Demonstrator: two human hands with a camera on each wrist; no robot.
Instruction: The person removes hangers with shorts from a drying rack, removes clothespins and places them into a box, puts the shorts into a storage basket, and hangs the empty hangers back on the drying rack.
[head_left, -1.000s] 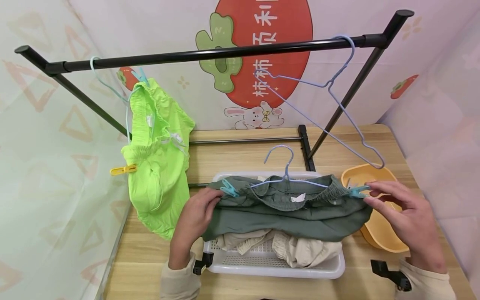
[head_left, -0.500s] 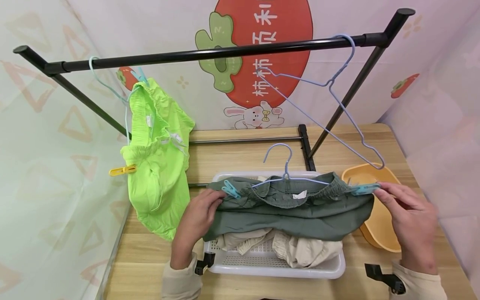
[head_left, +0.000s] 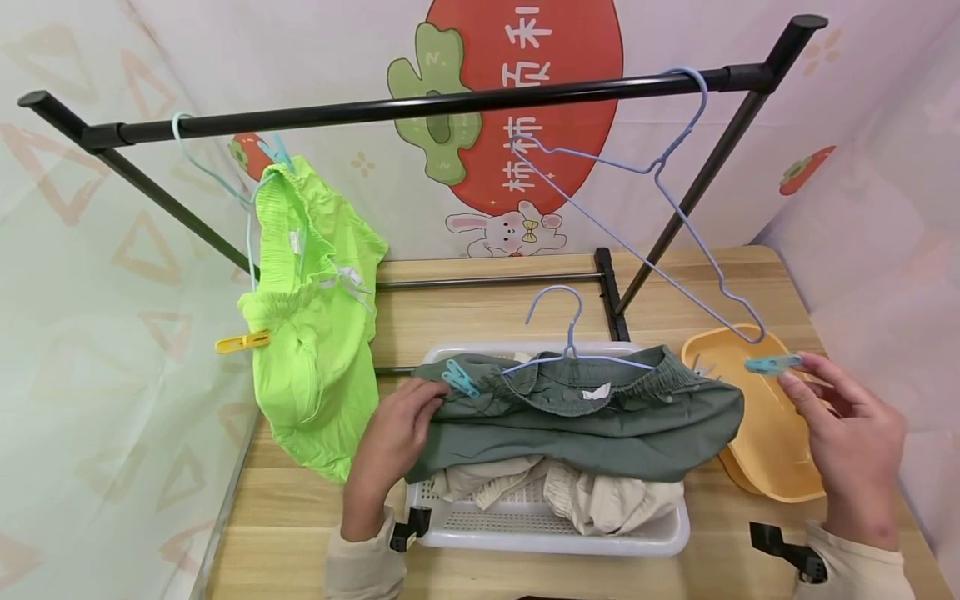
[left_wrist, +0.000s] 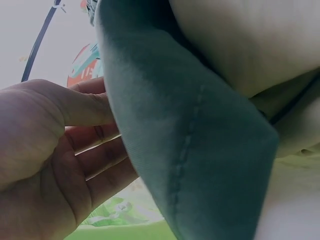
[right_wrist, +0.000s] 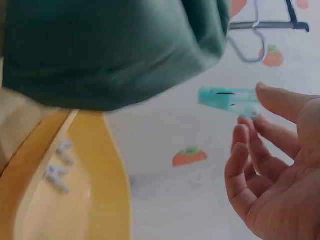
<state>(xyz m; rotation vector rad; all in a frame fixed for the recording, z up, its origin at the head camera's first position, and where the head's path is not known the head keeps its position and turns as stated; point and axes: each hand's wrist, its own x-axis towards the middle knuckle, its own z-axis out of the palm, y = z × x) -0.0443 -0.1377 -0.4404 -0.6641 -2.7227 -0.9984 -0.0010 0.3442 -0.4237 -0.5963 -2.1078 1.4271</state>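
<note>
With fingers and thumb of the right hand (head_left: 855,433), pinches a turquoise clothespin (head_left: 772,364) in the head view, just right of a dark green garment (head_left: 577,442). With the left hand (head_left: 397,425), touches the garment's left end, beside a second clothespin (head_left: 460,377). Across the far side, has a black rack bar (head_left: 450,105); hanging from it, a lime garment (head_left: 315,358) with a yellow clip (head_left: 242,342) at left and a bent blue hanger (head_left: 658,163) at right. Near, has a perforated white basket (head_left: 555,546), partly covered, with crumpled beige clothes (head_left: 607,500) inside; at right, a yellow bin (head_left: 780,458). In the gathered waistband, has another hanger (head_left: 572,350), hook upward.

In the left wrist view, meets smooth green cloth with a stitched seam, hiding the fingertips; cannot tell whether gripping or only touching.

In the right wrist view, holds the clothespin by one end, apart from the cloth; at left, grey clips (right_wrist: 57,177) inside the bin.
</note>
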